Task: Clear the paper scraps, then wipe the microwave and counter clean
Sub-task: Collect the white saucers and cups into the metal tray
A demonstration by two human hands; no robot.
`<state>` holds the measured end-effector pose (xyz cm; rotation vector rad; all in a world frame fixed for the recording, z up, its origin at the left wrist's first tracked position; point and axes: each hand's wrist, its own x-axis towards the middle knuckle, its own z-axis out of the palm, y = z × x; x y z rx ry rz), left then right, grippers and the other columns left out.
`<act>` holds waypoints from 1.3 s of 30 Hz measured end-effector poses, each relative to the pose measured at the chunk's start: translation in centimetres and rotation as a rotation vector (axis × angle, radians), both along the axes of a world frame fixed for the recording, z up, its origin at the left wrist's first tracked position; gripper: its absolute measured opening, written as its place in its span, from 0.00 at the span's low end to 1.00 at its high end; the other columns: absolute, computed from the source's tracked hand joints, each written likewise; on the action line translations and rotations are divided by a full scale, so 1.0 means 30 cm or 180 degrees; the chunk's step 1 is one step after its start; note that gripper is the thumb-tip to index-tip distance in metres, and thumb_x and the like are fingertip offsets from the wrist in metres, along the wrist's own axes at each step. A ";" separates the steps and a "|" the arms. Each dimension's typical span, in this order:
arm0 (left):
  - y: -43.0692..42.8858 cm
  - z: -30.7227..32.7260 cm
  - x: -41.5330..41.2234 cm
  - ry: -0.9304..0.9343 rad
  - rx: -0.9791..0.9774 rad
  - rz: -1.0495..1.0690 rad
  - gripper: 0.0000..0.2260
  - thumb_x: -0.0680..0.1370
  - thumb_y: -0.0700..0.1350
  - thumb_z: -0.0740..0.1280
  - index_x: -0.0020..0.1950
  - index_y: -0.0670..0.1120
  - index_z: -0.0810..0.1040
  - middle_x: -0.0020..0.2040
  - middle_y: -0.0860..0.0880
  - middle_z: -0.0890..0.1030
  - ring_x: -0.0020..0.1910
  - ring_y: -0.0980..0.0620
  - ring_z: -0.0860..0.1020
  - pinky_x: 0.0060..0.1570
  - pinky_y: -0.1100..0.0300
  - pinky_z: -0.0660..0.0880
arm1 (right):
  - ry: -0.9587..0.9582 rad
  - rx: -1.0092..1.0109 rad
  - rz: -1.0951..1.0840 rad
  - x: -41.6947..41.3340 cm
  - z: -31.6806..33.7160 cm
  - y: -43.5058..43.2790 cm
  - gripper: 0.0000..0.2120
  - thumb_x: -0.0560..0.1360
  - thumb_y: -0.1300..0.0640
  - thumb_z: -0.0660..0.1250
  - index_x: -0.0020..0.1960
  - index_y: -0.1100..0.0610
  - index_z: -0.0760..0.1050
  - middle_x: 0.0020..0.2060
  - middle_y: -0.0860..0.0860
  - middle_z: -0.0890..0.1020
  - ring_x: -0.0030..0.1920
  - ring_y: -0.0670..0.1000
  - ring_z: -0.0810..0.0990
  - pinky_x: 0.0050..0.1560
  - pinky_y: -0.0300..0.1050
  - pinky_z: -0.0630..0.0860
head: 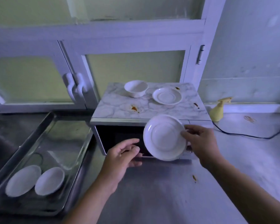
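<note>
Head view: my right hand (199,141) pinches the rim of a white plate (164,137), tilted in front of the microwave (149,104), probably lifted off so its stained marble-patterned top can be wiped; my left hand (123,154) hangs loosely curled beside it, holding nothing. A bowl (135,88) and saucer (167,96) sit on the microwave top. The steel counter (168,191) shows brown spots; two dishes (36,181) lie in the tray (74,183) at left, a spray bottle (218,110) stands at right, and I see no paper scraps.
</note>
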<state>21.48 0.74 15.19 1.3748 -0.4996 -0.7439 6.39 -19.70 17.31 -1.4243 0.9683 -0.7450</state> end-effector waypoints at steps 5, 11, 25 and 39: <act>-0.216 0.097 0.459 -0.1015 0.0310 0.0223 0.09 0.77 0.42 0.70 0.48 0.56 0.84 0.46 0.49 0.80 0.46 0.49 0.83 0.40 0.53 0.83 | 0.0125 0.0507 -0.0666 0.217 0.139 -0.332 0.06 0.74 0.72 0.68 0.45 0.62 0.78 0.39 0.59 0.81 0.34 0.58 0.81 0.25 0.45 0.78; -0.553 0.170 0.806 -0.1002 0.0889 0.0250 0.12 0.75 0.49 0.71 0.56 0.49 0.79 0.46 0.53 0.77 0.44 0.53 0.77 0.36 0.56 0.81 | 0.0616 0.0717 -0.1132 0.408 0.150 -0.536 0.07 0.73 0.75 0.67 0.48 0.69 0.73 0.43 0.65 0.80 0.30 0.61 0.82 0.22 0.49 0.78; -0.700 0.117 0.918 0.0064 0.0903 0.0124 0.17 0.73 0.35 0.72 0.60 0.39 0.75 0.51 0.41 0.77 0.45 0.45 0.78 0.25 0.57 0.78 | 0.1538 0.0023 -0.1166 0.555 0.042 -0.543 0.06 0.72 0.70 0.64 0.46 0.62 0.74 0.44 0.63 0.78 0.36 0.66 0.82 0.30 0.64 0.81; -0.438 0.227 0.650 0.0097 0.0346 0.0407 0.04 0.73 0.32 0.64 0.46 0.38 0.75 0.51 0.38 0.80 0.46 0.42 0.82 0.31 0.55 0.81 | -0.0618 0.1018 -0.1142 0.244 0.186 -0.087 0.08 0.76 0.73 0.64 0.51 0.62 0.76 0.47 0.62 0.79 0.39 0.59 0.80 0.26 0.47 0.80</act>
